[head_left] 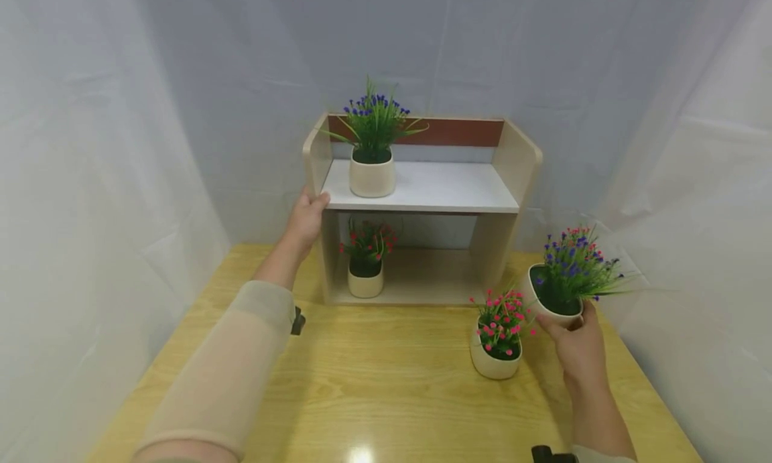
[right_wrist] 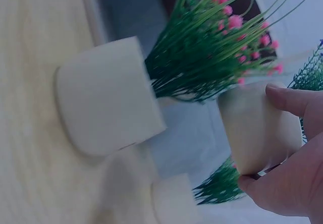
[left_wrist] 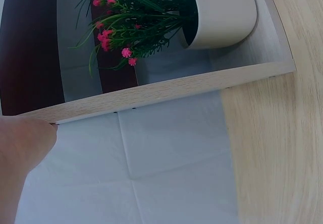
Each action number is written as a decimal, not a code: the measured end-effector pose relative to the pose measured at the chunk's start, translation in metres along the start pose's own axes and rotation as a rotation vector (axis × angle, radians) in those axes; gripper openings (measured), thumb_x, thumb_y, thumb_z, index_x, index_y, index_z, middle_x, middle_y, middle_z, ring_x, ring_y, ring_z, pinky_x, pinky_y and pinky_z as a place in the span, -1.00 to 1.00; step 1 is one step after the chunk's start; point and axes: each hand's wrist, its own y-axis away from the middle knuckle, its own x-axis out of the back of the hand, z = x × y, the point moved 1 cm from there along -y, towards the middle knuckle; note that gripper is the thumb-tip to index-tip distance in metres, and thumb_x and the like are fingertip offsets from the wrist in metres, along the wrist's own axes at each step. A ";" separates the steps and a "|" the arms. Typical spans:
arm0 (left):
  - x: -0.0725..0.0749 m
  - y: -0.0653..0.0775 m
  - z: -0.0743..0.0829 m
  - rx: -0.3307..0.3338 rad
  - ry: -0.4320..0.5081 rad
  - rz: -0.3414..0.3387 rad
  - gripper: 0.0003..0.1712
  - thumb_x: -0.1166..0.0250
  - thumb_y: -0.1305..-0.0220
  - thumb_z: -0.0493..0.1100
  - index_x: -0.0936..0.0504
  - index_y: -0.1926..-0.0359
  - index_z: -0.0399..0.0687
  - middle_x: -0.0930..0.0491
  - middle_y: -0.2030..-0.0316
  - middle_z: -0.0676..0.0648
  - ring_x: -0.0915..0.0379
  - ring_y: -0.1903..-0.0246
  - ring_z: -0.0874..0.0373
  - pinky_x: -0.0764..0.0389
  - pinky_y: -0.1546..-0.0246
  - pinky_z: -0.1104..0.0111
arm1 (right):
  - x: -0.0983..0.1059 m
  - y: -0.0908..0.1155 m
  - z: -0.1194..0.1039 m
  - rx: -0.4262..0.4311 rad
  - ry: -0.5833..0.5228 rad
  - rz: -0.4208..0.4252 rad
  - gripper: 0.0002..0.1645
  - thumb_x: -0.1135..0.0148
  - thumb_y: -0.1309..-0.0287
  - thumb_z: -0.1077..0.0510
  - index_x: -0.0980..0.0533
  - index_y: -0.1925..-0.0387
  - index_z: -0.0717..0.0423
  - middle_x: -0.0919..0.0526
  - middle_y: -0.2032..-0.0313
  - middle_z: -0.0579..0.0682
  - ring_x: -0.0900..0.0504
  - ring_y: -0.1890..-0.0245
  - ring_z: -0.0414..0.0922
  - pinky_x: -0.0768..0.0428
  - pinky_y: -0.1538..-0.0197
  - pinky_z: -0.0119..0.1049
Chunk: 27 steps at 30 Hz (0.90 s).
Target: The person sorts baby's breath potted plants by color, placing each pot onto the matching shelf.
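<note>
My left hand (head_left: 306, 218) grips the left side panel of a small two-tier wooden shelf (head_left: 422, 205), thumb at the front edge by the upper board. In the left wrist view only part of that hand (left_wrist: 25, 143) shows at the panel's edge. My right hand (head_left: 582, 346) holds a cream pot with purple flowers (head_left: 569, 275), tilted to the right, above the table's right side. Fingers and thumb pinch the pot (right_wrist: 257, 128) in the right wrist view. Just left of it, a pot with pink flowers (head_left: 497, 346) stands on the table.
Another purple-flowered pot (head_left: 372, 171) stands on the upper board's left part. A red-flowered pot (head_left: 365, 282) sits below it on the lower tier. Behind the held plant, another pot (right_wrist: 174, 199) stands on the wooden table (head_left: 374, 382). White sheeting (head_left: 253, 61) hangs around.
</note>
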 end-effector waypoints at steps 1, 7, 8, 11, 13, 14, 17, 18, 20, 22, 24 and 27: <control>0.000 0.000 0.000 0.000 -0.001 -0.001 -0.25 0.06 -0.75 0.00 0.06 -0.77 0.08 0.03 -0.77 -0.11 0.26 -0.78 -0.10 0.27 -0.78 -0.12 | 0.000 0.001 -0.004 0.006 -0.009 0.000 0.13 -0.43 -0.43 0.13 0.05 -0.76 -0.06 -0.34 -0.51 0.13 -0.48 -0.30 -0.19 -0.48 -0.12 -0.59; 0.000 -0.001 -0.001 -0.003 -0.001 0.002 -0.26 0.05 -0.75 0.00 0.05 -0.77 0.07 0.02 -0.77 -0.11 0.24 -0.78 -0.10 0.26 -0.78 -0.11 | -0.005 0.003 -0.030 0.062 -0.085 -0.017 0.19 -0.49 -0.39 0.07 0.07 -0.76 -0.20 -0.21 -0.65 0.07 -0.17 -0.71 0.07 -0.38 -0.60 -0.03; 0.000 -0.001 -0.001 -0.002 0.000 0.003 -0.26 0.05 -0.75 0.00 0.05 -0.77 0.07 0.01 -0.76 -0.11 0.23 -0.77 -0.10 0.25 -0.78 -0.11 | -0.006 0.004 -0.035 0.076 -0.098 -0.017 0.19 -0.49 -0.38 0.08 0.06 -0.76 -0.20 -0.19 -0.66 0.07 -0.14 -0.72 0.08 -0.35 -0.64 0.03; 0.000 0.000 0.000 0.005 -0.002 0.010 -0.26 0.04 -0.75 0.01 0.04 -0.76 0.07 -0.01 -0.76 -0.11 0.20 -0.77 -0.09 0.22 -0.79 -0.09 | -0.012 0.005 -0.051 0.125 -0.109 -0.014 0.17 -0.49 -0.37 0.12 0.03 -0.75 -0.16 -0.21 -0.66 0.07 -0.14 -0.73 0.05 -0.36 -0.67 0.04; 0.000 0.000 0.001 0.008 -0.001 0.017 -0.26 0.03 -0.74 0.00 0.03 -0.76 0.06 -0.03 -0.75 -0.13 0.18 -0.77 -0.09 0.20 -0.79 -0.07 | -0.017 0.005 -0.061 0.158 -0.104 -0.007 0.15 -0.49 -0.37 0.12 0.00 -0.75 -0.14 -0.27 -0.62 0.08 -0.21 -0.69 0.02 -0.44 -0.60 -0.17; -0.001 0.000 0.001 0.011 -0.002 0.020 -0.26 0.03 -0.74 0.00 0.03 -0.76 0.06 -0.03 -0.75 -0.13 0.18 -0.77 -0.09 0.19 -0.79 -0.06 | -0.020 0.005 -0.066 0.173 -0.103 -0.006 0.14 -0.50 -0.37 0.13 -0.01 -0.74 -0.14 -0.30 -0.60 0.08 -0.26 -0.67 0.01 -0.48 -0.53 -0.30; -0.001 0.001 0.002 0.018 -0.007 0.025 -0.26 0.03 -0.75 0.00 0.02 -0.76 0.05 -0.04 -0.75 -0.13 0.16 -0.76 -0.08 0.17 -0.79 -0.05 | -0.029 0.004 -0.078 0.208 -0.086 -0.006 0.14 -0.51 -0.36 0.12 -0.04 -0.74 -0.11 -0.39 -0.54 0.11 -0.39 -0.55 -0.04 -0.50 -0.24 -0.63; 0.000 0.001 0.002 0.022 -0.007 0.025 -0.26 0.03 -0.75 0.01 0.02 -0.76 0.06 -0.04 -0.75 -0.13 0.16 -0.76 -0.08 0.17 -0.79 -0.05 | -0.032 0.003 -0.081 0.217 -0.088 -0.007 0.13 -0.51 -0.35 0.13 -0.05 -0.74 -0.11 -0.42 -0.53 0.12 -0.42 -0.52 -0.05 -0.49 -0.16 -0.67; 0.000 0.001 0.002 0.029 -0.010 0.022 -0.26 0.03 -0.75 0.02 0.03 -0.76 0.09 -0.04 -0.75 -0.11 0.16 -0.76 -0.08 0.17 -0.79 -0.05 | -0.037 0.002 -0.088 0.231 -0.098 -0.018 0.14 -0.51 -0.35 0.14 -0.05 -0.74 -0.13 -0.42 -0.54 0.13 -0.45 -0.50 -0.04 -0.53 -0.19 -0.64; -0.001 0.001 0.002 0.029 -0.005 0.018 -0.26 0.04 -0.75 0.02 0.04 -0.77 0.10 -0.03 -0.76 -0.11 0.17 -0.76 -0.08 0.17 -0.79 -0.05 | -0.041 0.002 -0.096 0.250 -0.106 -0.026 0.13 -0.51 -0.35 0.13 -0.06 -0.74 -0.16 -0.39 -0.58 0.12 -0.44 -0.53 -0.02 -0.58 -0.36 -0.47; -0.001 0.001 0.002 0.029 -0.002 0.014 -0.26 0.04 -0.75 0.02 0.05 -0.77 0.10 -0.02 -0.76 -0.10 0.18 -0.77 -0.08 0.18 -0.79 -0.06 | -0.045 0.002 -0.103 0.264 -0.118 -0.037 0.13 -0.52 -0.34 0.10 -0.07 -0.74 -0.20 -0.34 -0.62 0.08 -0.40 -0.59 0.02 -0.56 -0.52 -0.21; 0.000 0.001 0.002 0.019 0.003 0.008 -0.25 0.05 -0.75 0.02 0.06 -0.77 0.10 0.00 -0.76 -0.10 0.20 -0.77 -0.08 0.20 -0.79 -0.06 | -0.051 0.001 -0.114 0.286 -0.120 -0.050 0.14 -0.53 -0.33 0.05 -0.07 -0.73 -0.24 -0.30 -0.65 0.04 -0.35 -0.64 0.05 -0.48 -0.61 0.06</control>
